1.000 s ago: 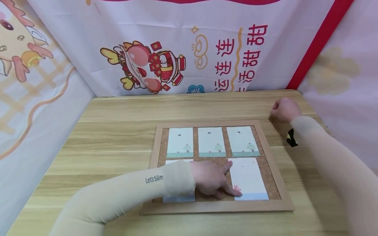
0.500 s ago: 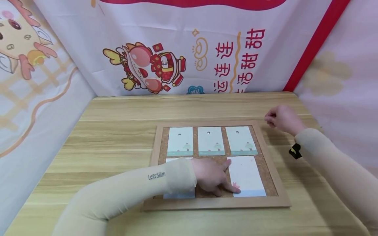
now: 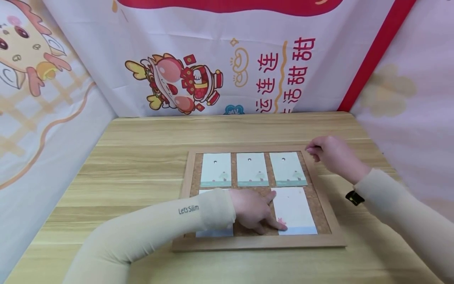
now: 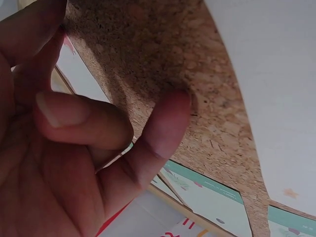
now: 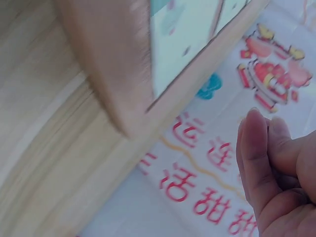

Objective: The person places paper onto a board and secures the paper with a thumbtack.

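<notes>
My left hand point(image 3: 252, 210) rests over the corkboard point(image 3: 322, 209). Two of its spread fingertips touch the left edge of a white card point(image 3: 296, 209) with a blue strip along its bottom. In the left wrist view, other fingers of that left hand point(image 4: 89, 138) bend above bare cork. Near the board's far right corner, my right hand point(image 3: 338, 157) is raised, thumb and index fingertips brought together. The right wrist view shows the right hand point(image 5: 276, 173) with its tips meeting; anything tiny between them is hidden.
Three green-edged cards, left point(image 3: 216, 171), middle point(image 3: 252, 171) and right point(image 3: 288, 171), line the board's far side, each with a silver pin. Another blue-edged card point(image 3: 216, 232) lies partly under my left sleeve. A printed cloth point(image 3: 198, 23) hangs behind the wooden table point(image 3: 142, 157).
My right hand has moved left and nearer, from the table's far right to the board's far right corner. The left hand keeps its place on the card; the view has shifted slightly.
</notes>
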### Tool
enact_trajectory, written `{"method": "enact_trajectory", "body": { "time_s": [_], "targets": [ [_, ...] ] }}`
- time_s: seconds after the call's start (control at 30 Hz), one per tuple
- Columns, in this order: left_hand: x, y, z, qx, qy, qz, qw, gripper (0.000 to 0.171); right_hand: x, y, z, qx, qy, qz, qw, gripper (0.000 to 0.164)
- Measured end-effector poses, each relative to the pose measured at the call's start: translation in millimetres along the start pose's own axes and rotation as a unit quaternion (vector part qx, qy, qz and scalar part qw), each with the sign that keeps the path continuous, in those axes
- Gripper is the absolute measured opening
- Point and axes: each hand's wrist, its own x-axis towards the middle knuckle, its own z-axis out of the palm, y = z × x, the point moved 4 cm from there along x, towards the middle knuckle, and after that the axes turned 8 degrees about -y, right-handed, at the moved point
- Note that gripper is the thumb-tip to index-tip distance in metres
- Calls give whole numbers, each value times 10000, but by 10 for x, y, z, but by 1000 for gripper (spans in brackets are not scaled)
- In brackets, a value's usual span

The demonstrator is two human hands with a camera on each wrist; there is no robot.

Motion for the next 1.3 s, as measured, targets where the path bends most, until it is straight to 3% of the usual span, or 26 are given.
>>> {"method": "enact_trajectory", "body": {
  "time_s": [0.23,0.37,0.47,0.5,0.57,0.67,0.73,0.93,1.0,1.07,1.2,1.3],
  "targets": [
    [10,-15,18,136,-19,-24,9999,55,-87,-340,24,-473,689,-1063,9908,18],
    [11,-20,18,107,-33,-33,9999,56,-167,-528,31,-627,1110,-1832,9748,26],
    [8,-19,17,43,-18,-28,10000,56,-252,-680,44,-837,1328,-2587,9531,35],
    [6,-18,16,4,-10,-39,10000,56,-286,-732,50,-950,1397,-2856,9434,37],
    [2,-16,14,-44,2,-51,10000,56,-362,-832,71,-1187,1524,-3427,9194,24],
    [-5,-8,7,-36,30,-51,10000,57,-496,-992,99,-1557,1799,-4259,8729,22],
    [-12,1,-1,38,58,-6,10000,58,-594,-1108,109,-1852,2104,-4757,8338,34],
    [-20,15,-16,229,47,149,9996,58,-807,-1467,98,-2264,3314,-5920,6989,19],
    [-21,14,-16,276,20,146,9995,58,-856,-1541,90,-2210,3605,-6158,6648,16],
    [-20,12,-13,308,-7,110,9995,59,-896,-1590,85,-2067,3685,-6357,6460,16],
    [-14,4,-11,347,-1,81,9994,58,-966,-1641,79,-1882,3633,-6523,6380,19],
    [-3,-3,-13,386,32,123,9992,57,-991,-1660,74,-1917,3699,-6593,6259,18]
  ]
}}
